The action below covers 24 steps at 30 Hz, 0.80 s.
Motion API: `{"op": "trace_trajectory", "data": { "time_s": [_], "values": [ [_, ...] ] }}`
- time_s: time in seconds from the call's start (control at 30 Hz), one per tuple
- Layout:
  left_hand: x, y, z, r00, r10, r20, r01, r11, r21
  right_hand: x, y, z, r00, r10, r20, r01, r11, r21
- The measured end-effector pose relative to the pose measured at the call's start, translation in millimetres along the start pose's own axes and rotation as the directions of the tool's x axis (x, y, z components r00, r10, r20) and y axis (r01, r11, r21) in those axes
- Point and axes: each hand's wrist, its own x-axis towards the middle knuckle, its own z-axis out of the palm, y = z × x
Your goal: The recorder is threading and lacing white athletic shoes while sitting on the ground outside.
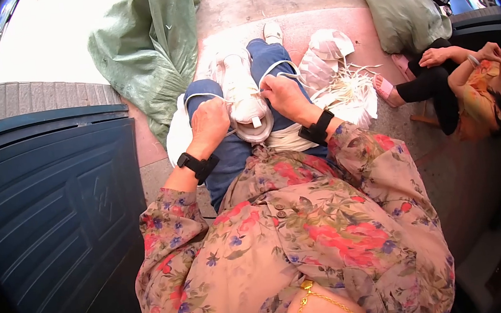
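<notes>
A white sneaker [242,87] lies lengthwise between my thighs, its heel and pull tab toward me. Beside its left edge, my left hand [210,122] is closed in a pinch on a white shoelace, which loops over my left knee. My right hand [285,95] sits against the sneaker's right edge, fingers closed on the shoelace [282,63] on that side, which arcs out over my right thigh. The exact grip of the fingertips is partly hidden by the hands. More pale cord lies bunched under my right wrist.
Right of my leg lie white shoe pieces [327,47] and a loose heap of white laces [347,85]. Green sacks stand at the far left [144,45] and far right [402,3]. A blue panelled door [60,207] is at left; another person [468,81] sits at right.
</notes>
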Motion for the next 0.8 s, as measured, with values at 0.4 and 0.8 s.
{"op": "trace_trajectory", "data": {
  "time_s": [0.4, 0.8],
  "values": [
    [-3, 14, -5, 0.958, 0.192, -0.212, -0.116, 0.939, 0.324, -12, -11, -6, 0.979, -0.2, 0.022, 0.201, 0.961, -0.192],
    [-11, 7, 13, 0.986, -0.053, -0.155, 0.056, 0.998, 0.011, -6, 0, 5, 0.994, -0.101, 0.042, 0.103, 0.993, -0.057]
  ]
}}
